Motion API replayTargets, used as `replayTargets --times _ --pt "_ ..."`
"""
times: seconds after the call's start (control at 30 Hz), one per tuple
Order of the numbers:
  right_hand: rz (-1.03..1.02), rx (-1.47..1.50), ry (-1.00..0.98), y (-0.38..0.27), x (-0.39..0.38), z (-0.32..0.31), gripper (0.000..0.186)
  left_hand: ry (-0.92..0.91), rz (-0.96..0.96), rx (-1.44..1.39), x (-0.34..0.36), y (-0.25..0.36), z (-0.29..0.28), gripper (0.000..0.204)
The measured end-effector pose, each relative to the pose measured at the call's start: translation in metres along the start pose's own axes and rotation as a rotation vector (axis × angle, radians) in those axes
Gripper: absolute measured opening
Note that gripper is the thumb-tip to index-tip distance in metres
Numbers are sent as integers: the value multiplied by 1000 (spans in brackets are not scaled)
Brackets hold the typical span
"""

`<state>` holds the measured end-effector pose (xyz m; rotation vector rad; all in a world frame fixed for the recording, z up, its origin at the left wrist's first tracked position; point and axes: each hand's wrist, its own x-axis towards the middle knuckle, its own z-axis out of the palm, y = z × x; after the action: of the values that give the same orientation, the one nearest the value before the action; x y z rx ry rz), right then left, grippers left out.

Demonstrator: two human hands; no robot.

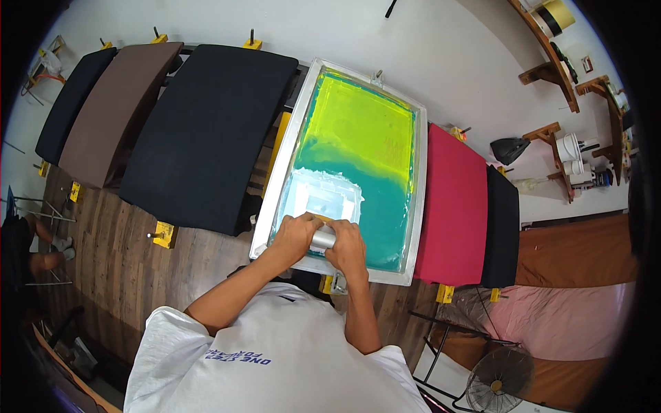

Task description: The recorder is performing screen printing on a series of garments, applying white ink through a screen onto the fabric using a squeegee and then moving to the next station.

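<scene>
- Squeegee [323,239]: at the screen's [288,165] 7 o'clock; probably light, stiff, slippery where inked.
- Left hand [296,234], 9 o'clock, and right hand [346,246], 3 o'clock: grasping it, likely steadiest near its ends.

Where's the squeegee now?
In the head view, just below centre, the squeegee is gripped by the left hand and right hand over the framed screen's near-left part.
</scene>
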<state>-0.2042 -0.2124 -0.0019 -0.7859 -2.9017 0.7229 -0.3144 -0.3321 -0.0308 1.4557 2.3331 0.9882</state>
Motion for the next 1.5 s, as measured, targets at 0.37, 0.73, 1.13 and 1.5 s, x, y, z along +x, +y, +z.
replayTargets --times 0.37,0.73,1.13,1.5 --pt "63 -70 -124 -10 -14 -17 45 -244 37 -7 3 14 -31 39" --pt "-95 -343 74 -9 -8 33 40 -93 108 -65 -7 -29 1 55" --pt "-235 -114 31 8 9 -11 67 -25 136 239 6 8 -16 36" --pt "-148 16 -16 22 -18 -6 59 -187 122 175 -1 18 -8 43"
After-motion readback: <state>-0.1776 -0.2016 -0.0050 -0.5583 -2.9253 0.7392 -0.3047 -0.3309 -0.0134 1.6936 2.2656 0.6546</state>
